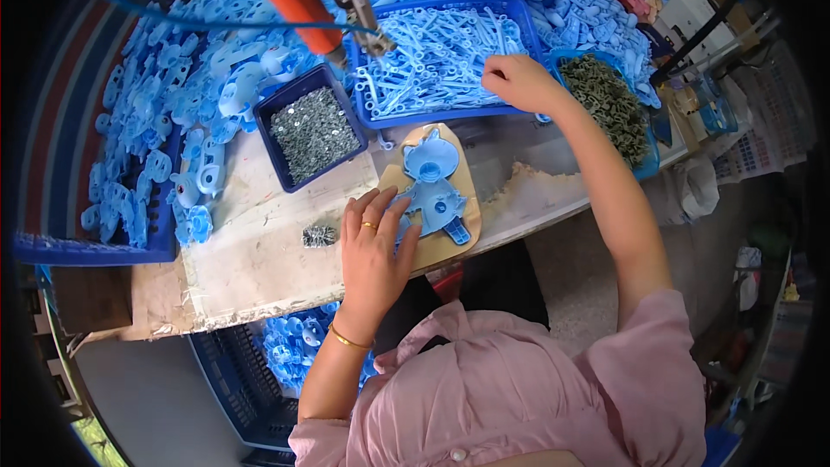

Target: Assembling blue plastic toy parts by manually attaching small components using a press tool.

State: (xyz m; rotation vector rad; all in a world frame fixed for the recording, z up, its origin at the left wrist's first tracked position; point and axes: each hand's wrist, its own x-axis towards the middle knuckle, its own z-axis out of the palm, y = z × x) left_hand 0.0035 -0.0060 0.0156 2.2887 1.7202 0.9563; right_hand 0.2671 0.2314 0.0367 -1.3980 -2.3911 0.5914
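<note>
A light-blue molded plastic shell point(428, 195) lies in a tan shaped holder point(467, 186) near the table's front edge. My left hand point(374, 242) rests on the holder's left side with its fingers spread, the thumb and fingertips against the shell's edge. Farther off to the right, my right hand point(521, 84) is at the right end of a blue tray point(393, 117) heaped with slim light-blue plastic pieces point(432, 52). Its fingers are curled together in a pinch, and whatever they hold is hidden.
A dark-blue bin point(290, 182) of small metal screws stands left of the holder. A blue bin point(647, 169) holds dark greenish small parts. An orange powered screwdriver point(290, 0) hangs above. Piles of blue plastic parts point(164, 78) cover the back and left. A small dark bundle point(319, 236) lies nearby.
</note>
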